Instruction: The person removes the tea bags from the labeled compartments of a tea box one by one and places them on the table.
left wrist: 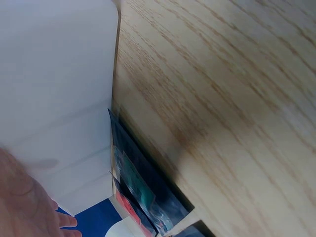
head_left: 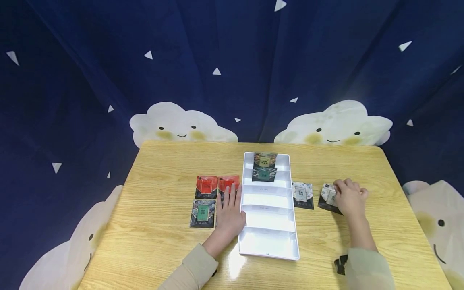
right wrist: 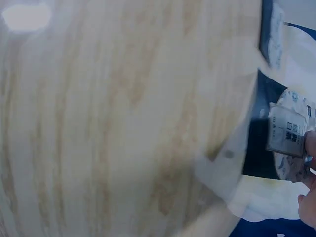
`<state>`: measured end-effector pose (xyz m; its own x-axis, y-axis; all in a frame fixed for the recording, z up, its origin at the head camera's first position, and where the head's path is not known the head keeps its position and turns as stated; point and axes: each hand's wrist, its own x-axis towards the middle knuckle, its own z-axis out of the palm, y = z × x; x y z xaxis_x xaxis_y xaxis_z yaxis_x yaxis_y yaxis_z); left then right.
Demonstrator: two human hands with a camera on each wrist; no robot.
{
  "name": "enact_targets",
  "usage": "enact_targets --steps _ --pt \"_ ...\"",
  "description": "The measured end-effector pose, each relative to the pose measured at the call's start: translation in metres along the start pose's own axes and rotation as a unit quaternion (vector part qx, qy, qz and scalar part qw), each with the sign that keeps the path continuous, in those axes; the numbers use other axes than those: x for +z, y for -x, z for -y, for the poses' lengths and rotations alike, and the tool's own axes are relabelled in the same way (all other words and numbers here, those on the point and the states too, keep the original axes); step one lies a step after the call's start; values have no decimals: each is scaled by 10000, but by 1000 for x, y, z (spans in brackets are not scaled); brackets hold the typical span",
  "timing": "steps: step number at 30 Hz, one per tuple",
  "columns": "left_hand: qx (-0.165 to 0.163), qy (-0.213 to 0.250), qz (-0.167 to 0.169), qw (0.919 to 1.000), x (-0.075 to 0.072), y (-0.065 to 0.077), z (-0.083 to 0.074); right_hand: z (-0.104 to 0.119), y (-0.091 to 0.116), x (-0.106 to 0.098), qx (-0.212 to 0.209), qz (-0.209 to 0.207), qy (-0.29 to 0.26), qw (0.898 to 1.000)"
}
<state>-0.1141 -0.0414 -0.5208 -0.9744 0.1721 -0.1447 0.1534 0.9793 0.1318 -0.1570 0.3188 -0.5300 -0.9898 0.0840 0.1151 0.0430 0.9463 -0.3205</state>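
Observation:
My right hand [head_left: 351,200] pinches the edge of a black-and-white sachet [head_left: 327,192], which shows its pale label [right wrist: 287,132] tilted up in the right wrist view. A matching sachet [head_left: 302,195] lies between it and the white compartment tray [head_left: 268,243]. Fingers straight, my left hand [head_left: 230,215] rests at the tray's left side, over the sachets there. Beneath its fingertips is a red sachet [head_left: 227,181]; a green-labelled one [left wrist: 140,180] below that is mostly hidden by the hand in the head view.
Another red sachet [head_left: 206,187] and a green-labelled sachet [head_left: 203,213] lie further left. Two sachets, one yellow-labelled [head_left: 265,160] and one green-labelled [head_left: 264,174], stand in the tray's far compartments. A small black object [head_left: 340,264] is beside the right sleeve.

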Motion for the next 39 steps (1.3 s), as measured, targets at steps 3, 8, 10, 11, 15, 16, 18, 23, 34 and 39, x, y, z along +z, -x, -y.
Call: enact_targets --steps 3,8,10,11,15,16,18,23,34,39 --pt "-14 -11 27 10000 -1 -1 0 -4 -3 9 -78 2 50 10000" --pt "-27 -83 32 10000 -1 -1 0 -8 -8 22 -124 47 107 9999" --pt "-32 -102 28 9999 -1 -1 1 -9 -10 27 -126 121 137 9998" --pt "-36 -108 32 9999 -1 -1 1 -9 -11 29 -127 168 153 9997" --pt "-43 -72 43 10000 -1 -2 1 -8 -13 37 -127 150 144 9997" --pt "-41 -61 45 10000 -1 -2 1 -9 -13 39 -123 105 127 9998" --pt "-36 -45 55 10000 -1 -2 1 -8 -12 42 -136 -3 91 9999" --pt "-9 26 31 10000 -1 -1 1 -9 -11 48 -167 -138 51 9998" --pt "-51 71 62 9999 0 -1 1 -6 -12 50 -99 -38 167 9998" --pt "-3 113 7 9999 3 -2 2 -6 -11 50 -78 -52 204 9997"
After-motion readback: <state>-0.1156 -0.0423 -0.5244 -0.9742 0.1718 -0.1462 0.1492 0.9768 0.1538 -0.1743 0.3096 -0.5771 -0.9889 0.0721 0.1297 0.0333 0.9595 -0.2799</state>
